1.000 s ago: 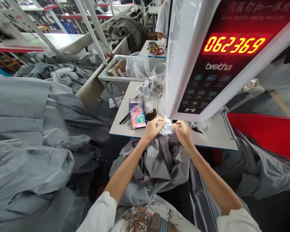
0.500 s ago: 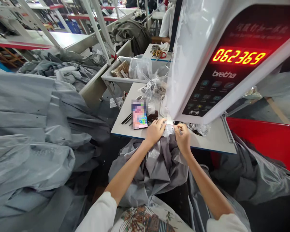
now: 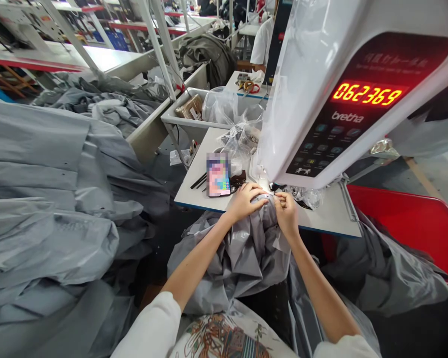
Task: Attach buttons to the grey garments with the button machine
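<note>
A grey garment [image 3: 242,253] hangs from the front edge of the white machine table [image 3: 332,219] into my lap. My left hand [image 3: 244,200] is closed on a bunched fold of it right under the head of the white button sewing machine [image 3: 321,84]. My right hand [image 3: 286,214] pinches the same fold from the right, fingertips almost touching the left hand. The machine's red counter [image 3: 366,93] reads 062369. The needle area is hidden by my hands and the machine head.
A phone [image 3: 218,175] lies on the table left of my hands, beside dark small parts and clear plastic bags [image 3: 242,139]. Heaps of grey garments [image 3: 52,199] fill the left. A red bin [image 3: 414,223] stands right. Another person [image 3: 263,42] sits at a far table.
My hands have drawn closer together and gathered the fabric into a tighter bunch under the machine head. The counter is unchanged.
</note>
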Demonstrator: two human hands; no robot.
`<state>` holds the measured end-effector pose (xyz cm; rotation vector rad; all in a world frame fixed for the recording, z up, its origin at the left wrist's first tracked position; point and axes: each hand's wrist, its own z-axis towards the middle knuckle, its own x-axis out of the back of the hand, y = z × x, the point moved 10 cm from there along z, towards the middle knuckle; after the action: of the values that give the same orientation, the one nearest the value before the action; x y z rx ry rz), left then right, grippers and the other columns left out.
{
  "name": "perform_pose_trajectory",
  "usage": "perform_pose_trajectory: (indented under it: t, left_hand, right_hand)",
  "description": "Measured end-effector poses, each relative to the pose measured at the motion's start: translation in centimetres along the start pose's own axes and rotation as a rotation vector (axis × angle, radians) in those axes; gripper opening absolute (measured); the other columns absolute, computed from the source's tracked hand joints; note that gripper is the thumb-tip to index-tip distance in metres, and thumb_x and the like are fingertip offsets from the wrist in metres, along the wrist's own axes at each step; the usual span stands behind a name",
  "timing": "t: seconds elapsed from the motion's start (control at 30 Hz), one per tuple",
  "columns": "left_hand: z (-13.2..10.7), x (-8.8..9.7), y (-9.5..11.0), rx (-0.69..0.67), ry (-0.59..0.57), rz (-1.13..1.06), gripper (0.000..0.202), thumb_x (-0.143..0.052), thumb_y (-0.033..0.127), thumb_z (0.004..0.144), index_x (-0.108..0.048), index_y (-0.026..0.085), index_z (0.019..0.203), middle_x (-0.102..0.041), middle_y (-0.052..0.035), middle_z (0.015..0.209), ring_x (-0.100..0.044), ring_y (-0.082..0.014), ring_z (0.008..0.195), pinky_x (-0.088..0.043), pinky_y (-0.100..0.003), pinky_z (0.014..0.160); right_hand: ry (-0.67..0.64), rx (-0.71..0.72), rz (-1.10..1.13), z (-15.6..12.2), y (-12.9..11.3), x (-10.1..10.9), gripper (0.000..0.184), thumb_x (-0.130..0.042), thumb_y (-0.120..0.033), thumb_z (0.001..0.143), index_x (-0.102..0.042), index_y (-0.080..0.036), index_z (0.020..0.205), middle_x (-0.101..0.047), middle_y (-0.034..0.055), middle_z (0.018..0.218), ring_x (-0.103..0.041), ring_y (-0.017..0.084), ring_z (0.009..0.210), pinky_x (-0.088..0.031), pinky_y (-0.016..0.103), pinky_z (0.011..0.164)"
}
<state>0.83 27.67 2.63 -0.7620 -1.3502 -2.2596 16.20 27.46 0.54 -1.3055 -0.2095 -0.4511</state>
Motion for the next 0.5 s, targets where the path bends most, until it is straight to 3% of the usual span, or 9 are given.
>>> perform_pose_trajectory:
  t: [0.17, 0.23, 0.33, 0.4, 0.5]
  left_hand:
    - [0.0, -0.2, -0.1, -0.02, -0.019, -0.016, 0.03, -0.061, 0.037, 0.087, -0.064, 0.027, 0.114, -0.06, -0.0027, 0.113, -0.051, -0.0198, 0.109, -0.039, -0.033, 0.098]
    - [0.0, -0.2, 0.0, -0.029, -0.017, -0.018, 0.027, -0.06, 0.038, 0.087, -0.066, 0.027, 0.111, -0.06, -0.0026, 0.112, -0.051, -0.0197, 0.109, -0.039, -0.033, 0.098]
    - [0.2, -0.1, 0.0, -0.02, -0.006, -0.013, 0.026, -0.061, 0.038, 0.086, -0.067, 0.025, 0.108, -0.06, -0.003, 0.112, -0.051, -0.0197, 0.109, -0.04, -0.034, 0.099]
    - [0.3, -0.1, -0.1, -0.01, 0.0, -0.009, 0.024, -0.061, 0.038, 0.086, -0.067, 0.025, 0.106, -0.06, -0.0031, 0.112, -0.051, -0.0197, 0.109, -0.041, -0.035, 0.1]
    - [-0.1, -0.4, -0.4, 0.01, -0.011, 0.009, 0.021, -0.06, 0.036, 0.086, -0.068, 0.024, 0.103, -0.059, -0.0036, 0.113, -0.052, -0.0211, 0.109, -0.042, -0.036, 0.101]
  right_hand:
    - [0.024, 0.072, -0.062, 0.2, -0.2, 0.4, 0.026, -0.05, -0.038, 0.087, -0.059, -0.016, 0.097, -0.06, 0.0083, 0.095, -0.056, 0.018, 0.077, -0.049, 0.033, 0.072]
    - [0.099, 0.165, -0.145, -0.5, -1.9, 1.3, 0.023, -0.048, -0.033, 0.089, -0.058, -0.016, 0.099, -0.058, 0.0099, 0.099, -0.055, 0.019, 0.081, -0.049, 0.037, 0.077]
    - [0.215, 0.383, -0.261, -3.2, -6.5, 2.3, 0.017, -0.045, -0.023, 0.09, -0.056, -0.019, 0.103, -0.058, 0.0107, 0.101, -0.054, 0.022, 0.095, -0.045, 0.042, 0.089]
    - [0.132, 0.522, -0.286, -5.2, -9.7, 1.0, 0.018, -0.044, -0.017, 0.091, -0.055, -0.021, 0.105, -0.06, 0.0093, 0.1, -0.055, 0.023, 0.098, -0.044, 0.041, 0.089]
    - [-0.172, 0.63, -0.306, -6.7, -12.8, -3.8, 0.024, -0.045, -0.014, 0.09, -0.053, -0.021, 0.111, -0.062, 0.0084, 0.105, -0.056, 0.023, 0.099, -0.044, 0.039, 0.088]
